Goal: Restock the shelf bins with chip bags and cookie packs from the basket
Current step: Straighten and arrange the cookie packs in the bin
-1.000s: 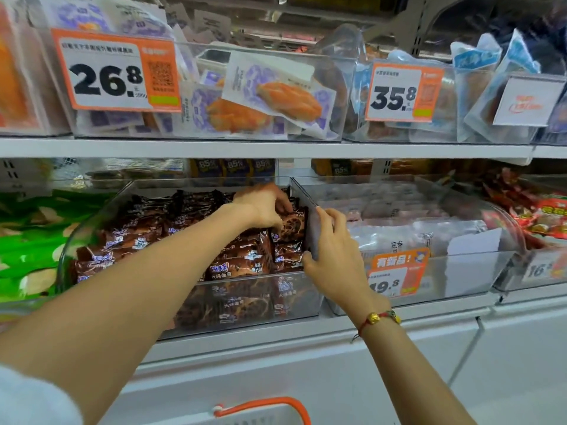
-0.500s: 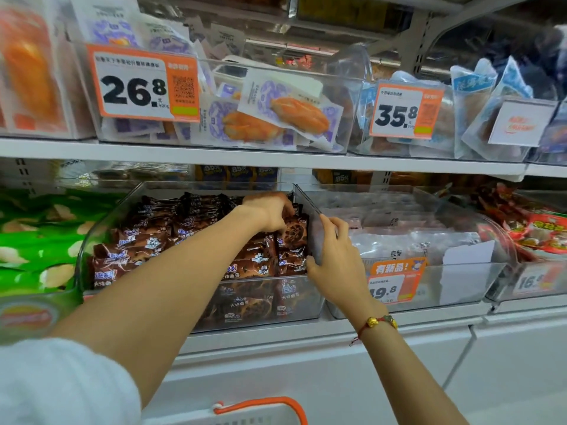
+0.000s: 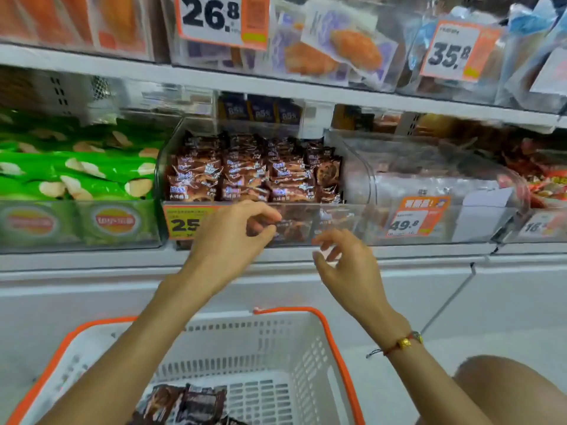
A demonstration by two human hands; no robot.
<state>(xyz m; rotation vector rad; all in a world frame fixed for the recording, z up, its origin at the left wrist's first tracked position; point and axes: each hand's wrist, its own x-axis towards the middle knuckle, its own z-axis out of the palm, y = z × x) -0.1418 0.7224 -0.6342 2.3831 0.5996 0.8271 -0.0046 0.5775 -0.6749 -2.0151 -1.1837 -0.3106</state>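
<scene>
A clear shelf bin (image 3: 352,223) holds rows of brown cookie packs (image 3: 254,170). My left hand (image 3: 233,237) hovers in front of the bin's front wall, fingers loosely curled, holding nothing. My right hand (image 3: 346,259) is just right of it and a little lower, fingers relaxed and empty. Below, a white basket (image 3: 306,357) with an orange rim holds a few brown cookie packs (image 3: 187,403) at its bottom. Green chip bags (image 3: 76,173) fill the bin to the left.
A clear bin with pale packs and a 49.8 tag (image 3: 420,219) stands to the right. The upper shelf (image 3: 276,87) carries bins of bread packs with price tags. A white cabinet front (image 3: 460,302) runs below the shelf. A bare knee (image 3: 515,391) shows at lower right.
Both hands have pulled back out of the cookie bin and dropped in front of it. The view has tilted down, bringing the basket into sight.
</scene>
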